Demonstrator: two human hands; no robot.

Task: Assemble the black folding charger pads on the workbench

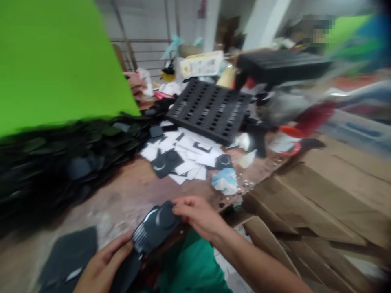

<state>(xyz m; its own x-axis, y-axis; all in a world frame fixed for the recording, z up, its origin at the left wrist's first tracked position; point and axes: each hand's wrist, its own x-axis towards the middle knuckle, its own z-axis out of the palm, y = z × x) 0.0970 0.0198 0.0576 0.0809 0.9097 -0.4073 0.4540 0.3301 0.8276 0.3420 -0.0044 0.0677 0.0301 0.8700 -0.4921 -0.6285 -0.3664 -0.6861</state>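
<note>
A dark piece with white lettering and a rounded end stretches between my two hands at the table's front edge. My left hand is closed on its lower left part. The fingertips of my right hand pinch its rounded far end. Another dark flat piece lies on the table left of my left hand. Beyond my hands are scattered white cards, with dark pieces bearing round shapes among them. The picture is blurred, so fine detail is unclear.
A black slotted tray stands behind the cards. Dark pieces are heaped at left beneath a bright green panel. Crumpled blue-white paper lies near the table edge. Open cardboard boxes are at right. Someone in green and blue is at the far right.
</note>
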